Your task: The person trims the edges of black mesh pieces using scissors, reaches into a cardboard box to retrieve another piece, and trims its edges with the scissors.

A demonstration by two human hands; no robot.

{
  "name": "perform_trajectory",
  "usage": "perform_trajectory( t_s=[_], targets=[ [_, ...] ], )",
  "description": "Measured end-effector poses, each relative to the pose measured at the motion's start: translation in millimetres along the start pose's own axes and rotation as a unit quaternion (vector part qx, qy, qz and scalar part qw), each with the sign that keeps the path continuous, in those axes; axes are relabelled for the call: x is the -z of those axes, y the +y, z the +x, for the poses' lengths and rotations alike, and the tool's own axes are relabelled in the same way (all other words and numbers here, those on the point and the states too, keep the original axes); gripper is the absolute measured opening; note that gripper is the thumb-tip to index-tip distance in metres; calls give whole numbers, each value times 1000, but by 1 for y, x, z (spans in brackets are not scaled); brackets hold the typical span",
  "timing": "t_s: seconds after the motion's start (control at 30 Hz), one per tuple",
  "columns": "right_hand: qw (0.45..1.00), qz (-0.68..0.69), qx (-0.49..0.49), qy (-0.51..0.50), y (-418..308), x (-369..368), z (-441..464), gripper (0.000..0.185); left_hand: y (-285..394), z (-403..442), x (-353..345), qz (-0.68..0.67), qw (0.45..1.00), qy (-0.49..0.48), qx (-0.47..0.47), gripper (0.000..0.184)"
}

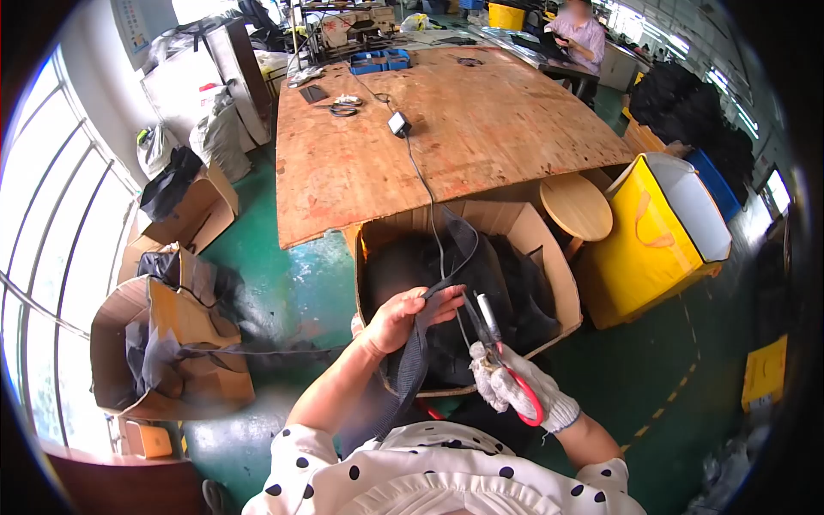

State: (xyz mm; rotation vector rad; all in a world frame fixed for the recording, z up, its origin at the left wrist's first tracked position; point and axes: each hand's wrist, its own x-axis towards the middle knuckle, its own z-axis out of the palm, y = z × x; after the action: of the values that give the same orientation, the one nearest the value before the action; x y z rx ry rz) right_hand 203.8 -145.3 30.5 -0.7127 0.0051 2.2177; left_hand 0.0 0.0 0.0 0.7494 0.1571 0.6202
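Observation:
My left hand [402, 319] is bare and pinches a black mesh strip [414, 365] between thumb and fingers. One end of the strip loops up above the hand, and the rest hangs toward my lap. In a white knitted glove, my right hand [515, 386] grips red-handled scissors [534, 402], their blades pointing up beside the left fingertips. A white stick-like piece [487, 311] stands up next to the blades; I cannot tell what it is. Below both hands, a cardboard box [554, 283] holds black fabric pieces [506, 275].
A wooden table [360, 180] lies ahead, with a cable adapter [399, 124], another pair of scissors [345, 106] and a blue tray [379, 60]. A round stool [577, 209] and a yellow bag [639, 240] stand right. Another box [120, 343] sits left. A person [579, 39] works at the back.

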Motion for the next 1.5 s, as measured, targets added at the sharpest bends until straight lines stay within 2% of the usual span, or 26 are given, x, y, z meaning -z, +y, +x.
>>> perform_trajectory(
  t_s=[0.07, 0.17, 0.2, 0.3, 0.4, 0.53, 0.63, 0.73, 0.8, 0.83, 0.9, 0.93, 1.0, 1.03, 1.1, 1.13, 1.17, 1.2, 1.23, 1.27, 1.3, 1.37, 1.4, 1.43, 1.47, 1.5],
  targets=[
    [984, -176, 18, 4, 0, -2, 2, 34, -1, 0, 1, 5, 1000, 0, -5, 58],
    [994, -107, -9, 18, 2, -4, 2, 29, -3, 1, -5, 7, 1000, -2, -4, 51],
    [982, -185, 27, 26, 2, -10, 2, 29, -2, 3, -3, 10, 1000, -5, -5, 51],
    [967, -244, 64, 36, 1, -15, 5, 29, -11, 2, 6, 30, 999, 14, -2, 40],
    [961, -258, 92, 25, 1, -17, 6, 28, -17, -1, 5, 88, 995, 28, 22, 19],
    [957, -274, 97, 17, -2, -20, 10, 27, -16, -2, 5, 91, 995, 38, 27, 15],
    [955, -277, 102, 7, -2, -19, 11, 25, -12, -3, -1, 134, 987, 60, 67, 14],
    [939, -321, 120, 37, 0, -17, 12, 24, -13, -1, 2, 135, 988, 49, 47, 14],
    [915, -366, 166, 43, 2, -17, 13, 23, -15, 0, 9, 135, 988, 40, 56, 15],
    [914, -366, 166, 43, 1, -15, 15, 23, -13, 0, 8, 135, 988, 40, 56, 15],
    [958, -258, 122, 26, -3, -8, 23, 23, -8, 0, 4, 153, 987, 32, 48, 14],
    [958, -259, 122, 26, -5, -9, 23, 23, -7, 1, 4, 154, 987, 32, 47, 14],
    [960, -237, 149, 5, -9, -11, 21, 22, -6, 4, 0, 155, 986, 47, 31, 19],
    [953, -228, 197, -1, -11, -4, 25, 21, -5, 6, -3, 155, 986, 48, 30, 19],
    [941, -190, 267, -79, -15, -5, 30, 21, -2, 8, -9, 257, 964, 72, 11, 21],
    [921, -235, 310, -3, -19, -13, 32, 22, -6, 11, -4, 320, 945, 62, -6, 19],
    [857, -367, 359, 49, -20, -21, 19, 26, -8, 13, -3, 319, 946, 62, -6, 19],
    [743, -482, 454, 93, -18, -2, 33, 32, -10, 16, -5, 420, 907, 34, -31, 31],
    [603, -579, 532, 133, -16, 9, 45, 41, -13, 20, -7, 514, 856, 7, -55, 48],
    [646, -558, 500, 145, -15, 18, 46, 48, -16, 24, -12, 599, 788, -16, -141, 47],
    [687, -536, 465, 155, -13, 16, 47, 56, -16, 24, -24, 586, 800, -9, -130, 41],
    [772, -391, 475, 159, -18, 5, 45, 38, -14, 20, -27, 632, 763, 6, -137, 33],
    [861, -236, 443, 79, -33, 5, 41, 23, -6, 11, -37, 677, 726, 32, -118, 31],
    [917, -20, 398, -2, -48, 6, 37, 9, 3, 1, -44, 718, 686, 55, -98, 28],
    [923, 168, 343, -44, -63, 6, 34, 13, 6, -5, -39, 755, 640, 66, -128, 27],
    [919, 95, 381, -39, -71, 12, 25, 11, 14, -12, -38, 766, 634, 69, -82, 30]
  ],
)
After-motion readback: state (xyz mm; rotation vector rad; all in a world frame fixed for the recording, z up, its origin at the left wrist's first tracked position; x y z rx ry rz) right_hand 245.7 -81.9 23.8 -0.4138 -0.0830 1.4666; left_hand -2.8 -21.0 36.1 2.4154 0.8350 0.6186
